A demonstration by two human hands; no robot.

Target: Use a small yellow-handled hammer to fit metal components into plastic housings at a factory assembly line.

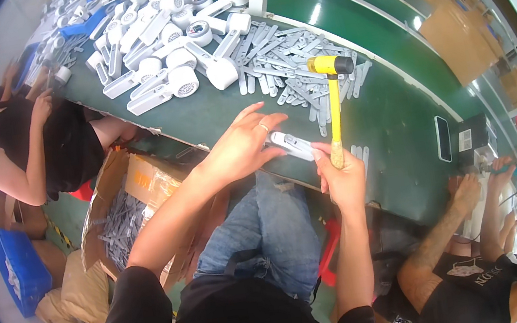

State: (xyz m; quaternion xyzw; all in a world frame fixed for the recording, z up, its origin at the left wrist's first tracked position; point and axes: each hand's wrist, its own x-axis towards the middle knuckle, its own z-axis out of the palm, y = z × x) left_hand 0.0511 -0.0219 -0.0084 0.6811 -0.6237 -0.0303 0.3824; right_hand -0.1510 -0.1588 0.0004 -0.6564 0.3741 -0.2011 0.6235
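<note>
Between my hands, over the table's near edge, is a white handheld-fan handle (294, 144) with small dark details along its face. My left hand (236, 146) pinches its left end between thumb and fingers, which partly hide that end. My right hand (344, 179) holds the other end with thumb and fingertips. A mallet (335, 108) with a yellow handle and a yellow-and-black head points away from me. Its grip end lies across my right hand, by the thumb, and seems held there.
White handheld fans (181, 57) are heaped on the green table (394, 136), beside a pile of grey strips (297, 63). A phone (443, 139) lies to the right. A cardboard box (90, 234) of grey strips stands at lower left. People sit on both sides.
</note>
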